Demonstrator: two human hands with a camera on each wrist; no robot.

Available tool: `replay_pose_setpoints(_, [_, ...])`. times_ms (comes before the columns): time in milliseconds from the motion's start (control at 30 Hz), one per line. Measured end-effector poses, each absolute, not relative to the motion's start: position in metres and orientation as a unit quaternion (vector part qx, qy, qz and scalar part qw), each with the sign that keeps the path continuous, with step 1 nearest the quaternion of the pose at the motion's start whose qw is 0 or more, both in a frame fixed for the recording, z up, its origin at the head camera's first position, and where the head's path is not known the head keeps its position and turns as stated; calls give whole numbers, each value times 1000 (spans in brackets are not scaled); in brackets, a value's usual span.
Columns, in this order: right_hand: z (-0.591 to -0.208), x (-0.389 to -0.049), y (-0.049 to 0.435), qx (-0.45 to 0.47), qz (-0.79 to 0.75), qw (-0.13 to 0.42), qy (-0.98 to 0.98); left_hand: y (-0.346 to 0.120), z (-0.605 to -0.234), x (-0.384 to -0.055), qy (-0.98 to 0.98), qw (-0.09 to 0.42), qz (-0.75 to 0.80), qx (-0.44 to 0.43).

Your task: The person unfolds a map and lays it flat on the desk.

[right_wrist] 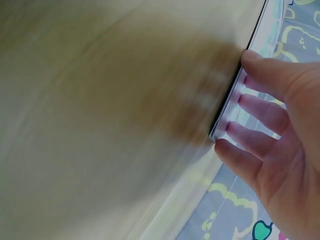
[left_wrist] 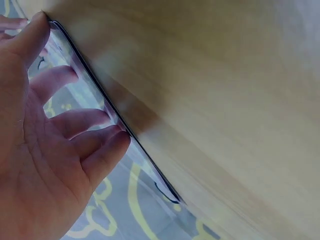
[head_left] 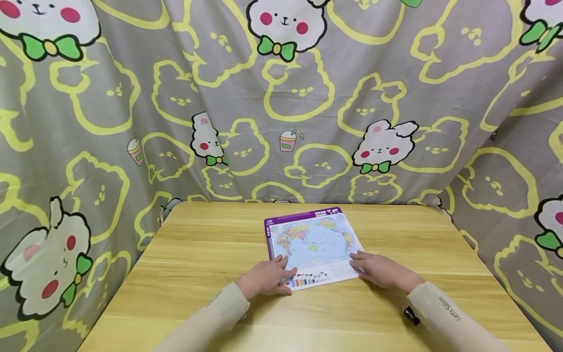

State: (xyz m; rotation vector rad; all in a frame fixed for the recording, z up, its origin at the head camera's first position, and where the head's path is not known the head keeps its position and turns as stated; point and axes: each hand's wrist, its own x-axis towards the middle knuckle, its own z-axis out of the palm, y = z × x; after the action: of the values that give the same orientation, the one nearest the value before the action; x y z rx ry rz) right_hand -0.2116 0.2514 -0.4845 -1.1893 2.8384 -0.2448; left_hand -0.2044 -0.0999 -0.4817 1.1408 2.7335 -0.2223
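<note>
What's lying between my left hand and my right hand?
In the head view, the lower part of the world map board lies between your left hand and right hand.

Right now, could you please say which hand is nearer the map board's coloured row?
The left hand, beside the coloured row; the right hand touches the right edge of the map board.

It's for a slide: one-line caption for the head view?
Left hand and right hand touching a world map on a wooden table.
</note>
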Motion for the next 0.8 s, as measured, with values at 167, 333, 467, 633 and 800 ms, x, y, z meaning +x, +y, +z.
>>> replay_pose_setpoints(167, [-485,-213,252,-373,-81,24,924,-98,-482,-200,911,73,-79,398])
replay_pose_setpoints(333, [-486,-216,253,-371,-81,11,925,-95,-478,-196,907,65,-93,406])
replay_pose_setpoints(467, [-488,-218,254,-365,-79,13,927,-94,-476,-193,906,70,-97,406])
replay_pose_setpoints(633, [-488,-222,254,-361,-79,17,929,-92,-476,-191,907,76,-88,404])
replay_pose_setpoints(800, [-487,-225,253,-367,-83,12,927,-91,-478,-190,906,71,-84,410])
